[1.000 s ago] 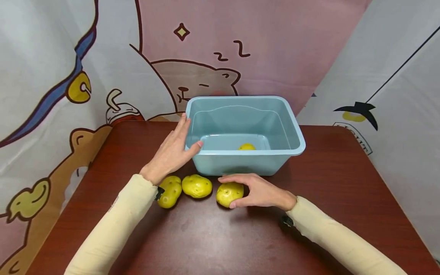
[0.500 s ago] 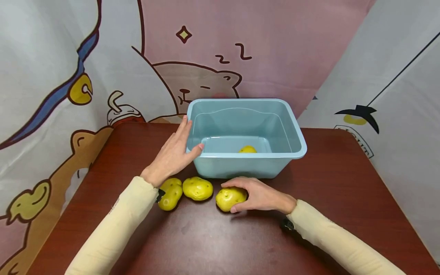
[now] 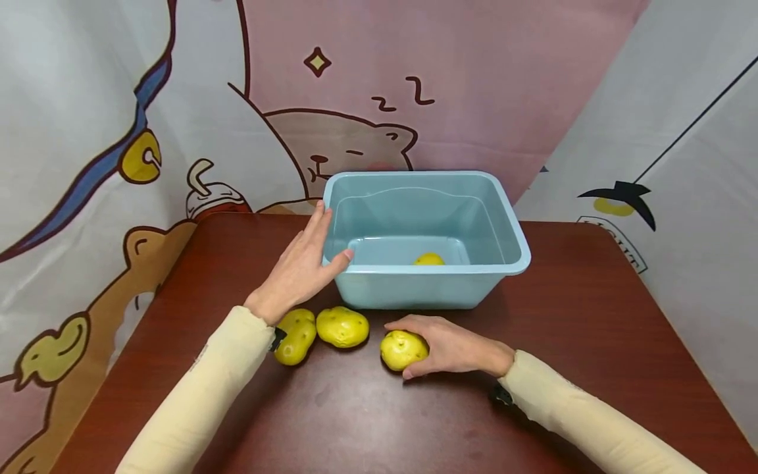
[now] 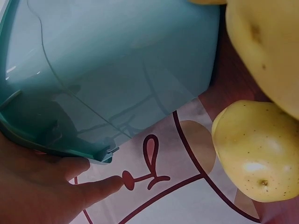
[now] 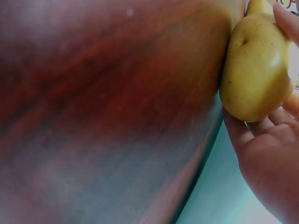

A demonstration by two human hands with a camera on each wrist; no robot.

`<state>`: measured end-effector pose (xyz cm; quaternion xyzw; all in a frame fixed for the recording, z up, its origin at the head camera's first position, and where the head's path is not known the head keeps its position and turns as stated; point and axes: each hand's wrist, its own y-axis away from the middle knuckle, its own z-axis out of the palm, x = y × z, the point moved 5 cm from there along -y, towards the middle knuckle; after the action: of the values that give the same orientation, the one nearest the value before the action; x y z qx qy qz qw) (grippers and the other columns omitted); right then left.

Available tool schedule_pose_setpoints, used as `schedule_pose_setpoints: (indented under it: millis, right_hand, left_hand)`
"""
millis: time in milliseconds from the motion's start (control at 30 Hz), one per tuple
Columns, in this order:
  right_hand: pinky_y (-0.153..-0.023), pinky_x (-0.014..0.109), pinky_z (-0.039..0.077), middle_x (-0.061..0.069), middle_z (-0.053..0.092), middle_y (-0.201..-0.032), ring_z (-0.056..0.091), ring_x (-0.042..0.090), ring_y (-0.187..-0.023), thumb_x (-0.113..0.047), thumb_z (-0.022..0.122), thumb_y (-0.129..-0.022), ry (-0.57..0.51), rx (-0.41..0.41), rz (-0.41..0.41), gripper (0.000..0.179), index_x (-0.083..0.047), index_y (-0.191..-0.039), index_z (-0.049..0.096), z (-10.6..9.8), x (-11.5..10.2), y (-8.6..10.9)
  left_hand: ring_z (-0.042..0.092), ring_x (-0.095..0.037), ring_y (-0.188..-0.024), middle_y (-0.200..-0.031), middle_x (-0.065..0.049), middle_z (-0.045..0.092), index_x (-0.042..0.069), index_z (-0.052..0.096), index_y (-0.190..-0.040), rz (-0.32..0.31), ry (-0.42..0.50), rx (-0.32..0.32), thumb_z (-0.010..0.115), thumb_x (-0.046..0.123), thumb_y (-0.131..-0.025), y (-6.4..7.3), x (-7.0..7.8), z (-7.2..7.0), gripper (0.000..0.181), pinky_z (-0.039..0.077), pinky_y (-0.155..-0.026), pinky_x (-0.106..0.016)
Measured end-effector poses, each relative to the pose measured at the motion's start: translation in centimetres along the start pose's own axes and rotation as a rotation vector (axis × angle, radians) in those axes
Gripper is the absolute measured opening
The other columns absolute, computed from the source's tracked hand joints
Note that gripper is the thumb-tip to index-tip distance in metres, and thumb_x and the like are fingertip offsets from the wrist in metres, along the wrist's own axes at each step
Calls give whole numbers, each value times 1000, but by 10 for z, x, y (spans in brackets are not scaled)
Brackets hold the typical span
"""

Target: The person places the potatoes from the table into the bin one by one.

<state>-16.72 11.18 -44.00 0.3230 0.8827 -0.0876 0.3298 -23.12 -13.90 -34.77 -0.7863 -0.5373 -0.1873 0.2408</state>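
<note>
On the right in the head view, my right hand (image 3: 454, 345) curls its thumb and fingers round a yellow potato (image 3: 403, 350) low over the table. The right wrist view shows that potato (image 5: 257, 67) between thumb and fingers. My left hand (image 3: 296, 270) rests with fairly straight fingers along the left rim of a light blue plastic basin (image 3: 408, 289), its thumb over the front corner. Inside the basin lies another potato (image 3: 429, 259), partly hidden by the front rim. Below the left hand are two more, a middle potato (image 3: 342, 327) and a left potato (image 3: 295, 338), side by side.
The dark red-brown wooden table (image 3: 367, 421) carries everything. Behind it hangs a printed cloth (image 3: 474, 99) with cartoon figures, close to the basin's back. My left sleeve (image 3: 201, 388) and right sleeve (image 3: 586, 408) reach in from the front.
The right hand and its potato have shifted slightly right and toward me, and the potato has turned a little. The left hand stays at the basin. The whole view has drifted slightly.
</note>
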Motion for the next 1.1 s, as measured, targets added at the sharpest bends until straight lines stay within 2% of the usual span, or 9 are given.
schedule_pose_setpoints:
  millis: [300, 600, 867, 1100]
  right_hand:
    - [-96, 35, 52, -12, 63, -134, 59, 10, -115, -49, 86, -81, 10, 89, 11, 76, -20, -146, 60, -9, -6, 6]
    - [-90, 31, 53, -20, 60, -130, 58, 5, -110, -47, 87, -81, -33, 199, 37, 70, -27, -143, 60, -30, -20, 26]
    - [-87, 31, 54, -20, 60, -131, 58, 6, -113, -50, 86, -82, -46, 291, 13, 67, -31, -142, 61, -51, -32, 42]
    - [-85, 32, 55, -15, 61, -131, 59, 9, -109, -40, 89, -81, -52, 351, 11, 68, -28, -142, 61, -71, -42, 56]
  left_hand:
    - [20, -38, -155, -174, -4, -4, 9, 9, -167, -5, -11, -9, 45, 65, -101, 1, 0, -3, 94, 22, -122, -59]
    - [18, -36, -156, -173, -1, -6, 8, 9, -167, -6, -3, -12, 45, 65, -101, 1, 2, -1, 95, 21, -123, -57]
    - [18, -35, -157, -173, 0, -6, 7, 10, -167, -2, 1, -6, 45, 64, -101, 0, 0, -3, 94, 22, -123, -57]
    - [17, -35, -157, -173, -1, -6, 6, 9, -166, 3, 9, -11, 46, 63, -101, 0, 1, -1, 94, 21, -123, -57]
